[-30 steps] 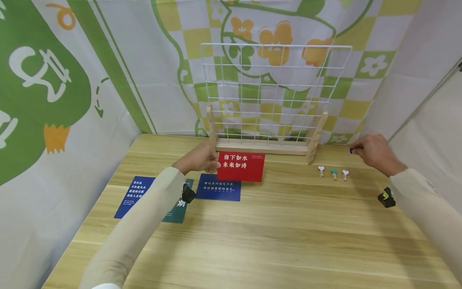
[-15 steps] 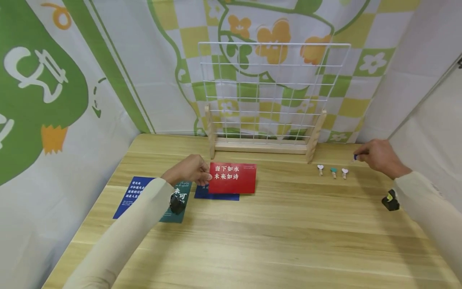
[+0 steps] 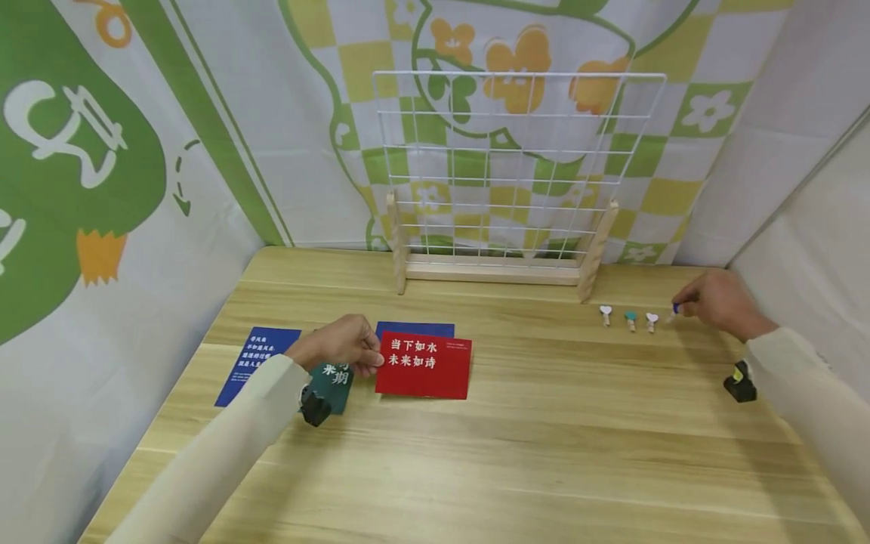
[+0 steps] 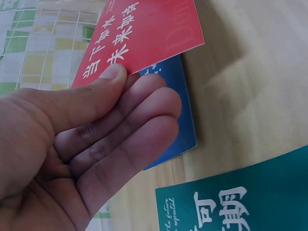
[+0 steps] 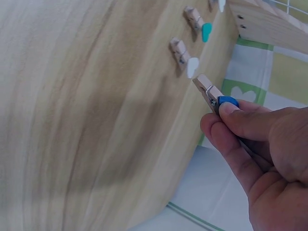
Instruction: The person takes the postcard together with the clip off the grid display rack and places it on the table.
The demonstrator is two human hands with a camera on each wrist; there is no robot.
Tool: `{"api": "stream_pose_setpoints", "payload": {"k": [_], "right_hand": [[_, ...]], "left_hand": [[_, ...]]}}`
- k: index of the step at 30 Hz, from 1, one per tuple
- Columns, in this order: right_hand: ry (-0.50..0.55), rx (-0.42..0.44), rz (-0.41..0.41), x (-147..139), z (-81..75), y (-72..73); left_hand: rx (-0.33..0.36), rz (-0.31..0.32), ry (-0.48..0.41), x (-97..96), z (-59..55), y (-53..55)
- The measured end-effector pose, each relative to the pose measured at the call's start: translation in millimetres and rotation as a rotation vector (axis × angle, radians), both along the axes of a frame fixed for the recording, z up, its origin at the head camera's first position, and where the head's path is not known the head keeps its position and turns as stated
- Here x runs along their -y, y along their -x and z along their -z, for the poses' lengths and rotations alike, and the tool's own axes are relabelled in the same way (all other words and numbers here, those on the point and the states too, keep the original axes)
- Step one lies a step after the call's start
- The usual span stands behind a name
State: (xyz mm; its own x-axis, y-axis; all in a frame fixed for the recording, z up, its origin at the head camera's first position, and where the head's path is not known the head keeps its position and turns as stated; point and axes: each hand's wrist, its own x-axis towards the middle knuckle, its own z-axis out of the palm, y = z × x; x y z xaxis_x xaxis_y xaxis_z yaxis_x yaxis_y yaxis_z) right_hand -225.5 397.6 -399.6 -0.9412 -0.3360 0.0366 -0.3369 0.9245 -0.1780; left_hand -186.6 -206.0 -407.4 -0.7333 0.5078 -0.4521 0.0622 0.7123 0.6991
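My left hand (image 3: 343, 344) pinches the left edge of a red card (image 3: 424, 378) with white writing, thumb on its face in the left wrist view. The red card is held above the table and partly covers a blue card (image 3: 435, 329). A green card (image 3: 334, 387) lies partly under my left hand and wrist. At the right, my right hand (image 3: 723, 304) pinches a small wooden clothespin (image 5: 210, 92) by its blue-topped end. Beside it on the table lie several like clothespins: a white-heart clothespin (image 3: 652, 322), a teal-topped clothespin (image 3: 631, 320) and another white-heart clothespin (image 3: 606, 314).
A white wire grid (image 3: 516, 151) stands upright in a wooden base (image 3: 492, 272) at the table's back. Another blue card (image 3: 248, 363) lies at the left, partly behind my sleeve. Printed cloth hangs behind and at both sides of the table (image 3: 516, 468).
My left hand has drawn the red card away from the grid, toward the front and left. My right hand, with the clothespin, has shifted slightly right and down.
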Motion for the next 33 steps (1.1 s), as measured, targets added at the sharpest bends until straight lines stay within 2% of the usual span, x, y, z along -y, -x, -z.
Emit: {"api": "stream_pose_setpoints", "payload": {"k": [9, 18, 24, 33], "right_hand": [[0.010, 0.139, 0.049, -4.1, 5.6, 0.1], [0.005, 0.119, 0.009, -4.8, 8.4, 1.3], [0.007, 0.100, -0.022, -6.3, 10.0, 2.6], [-0.016, 0.130, -0.020, -9.1, 18.1, 2.8]], "left_hand": [[0.032, 0.004, -0.019, 2.1, 0.3, -9.5], [0.064, -0.019, 0.009, 8.8, 9.0, -18.9], [0.081, -0.052, 0.049, 8.9, 12.7, -21.1], [0.124, -0.057, 0.157, 7.1, 17.4, -24.0]]}}
